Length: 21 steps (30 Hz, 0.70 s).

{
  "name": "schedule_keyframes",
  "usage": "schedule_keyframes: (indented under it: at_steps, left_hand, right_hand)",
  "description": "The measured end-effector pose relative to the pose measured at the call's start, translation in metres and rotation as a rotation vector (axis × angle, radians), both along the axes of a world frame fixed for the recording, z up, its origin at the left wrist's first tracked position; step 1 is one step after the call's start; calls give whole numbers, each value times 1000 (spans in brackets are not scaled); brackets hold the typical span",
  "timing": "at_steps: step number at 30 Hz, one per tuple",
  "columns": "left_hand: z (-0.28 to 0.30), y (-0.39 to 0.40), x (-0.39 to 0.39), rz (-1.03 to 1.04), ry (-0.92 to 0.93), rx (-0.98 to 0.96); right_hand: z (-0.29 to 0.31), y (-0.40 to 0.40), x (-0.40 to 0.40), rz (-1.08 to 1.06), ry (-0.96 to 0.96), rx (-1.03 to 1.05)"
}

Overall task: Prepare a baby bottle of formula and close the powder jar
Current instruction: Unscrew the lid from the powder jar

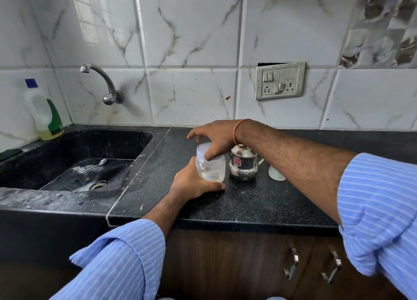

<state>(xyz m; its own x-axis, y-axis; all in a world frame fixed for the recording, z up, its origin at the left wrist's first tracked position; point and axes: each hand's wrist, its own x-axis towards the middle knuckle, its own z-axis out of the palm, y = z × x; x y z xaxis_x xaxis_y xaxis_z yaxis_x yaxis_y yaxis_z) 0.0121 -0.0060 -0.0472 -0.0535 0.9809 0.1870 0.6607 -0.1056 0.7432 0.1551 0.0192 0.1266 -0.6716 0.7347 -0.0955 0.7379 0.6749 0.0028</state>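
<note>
- White marble-pattern wall tiles (191, 29) back a speckled black stone counter (237, 205), glossy and flat.
- Sunken black stone sink (74, 155), left of the counter, holds a metal spoon (94, 165).
- Clear plastic powder jar (212, 167), rounded, white powder at its base, stands on the counter.
- Left hand (191, 182) wraps the jar's lower body, fingers closed around it.
- Right hand (214, 139) sits on the pale round lid (204, 149), fingertips gripping its rim.
- Polished steel lidded pot (243, 164) stands just beside the jar, to its right.
- Small translucent white dome-shaped cap (276, 173) lies further right; what it is cannot be told.
</note>
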Motion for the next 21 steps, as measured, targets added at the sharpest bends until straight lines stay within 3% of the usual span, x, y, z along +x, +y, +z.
schedule_keyframes:
  at_steps: [4,12,18,21]
  left_hand:
    - [0,0,1,4,5,2]
    - [-2,3,-1,-3,-3,1]
    - [-1,1,-1,-2,15,-2]
    - [-1,1,-2,-9,2,-7]
  right_hand:
    - [-5,2,-1,-63,-42,154]
    - [0,-3,0,-2,8,-28]
    - [-3,0,-2,-78,-70,151]
    - [-3,-1,-2,-68,-52,80]
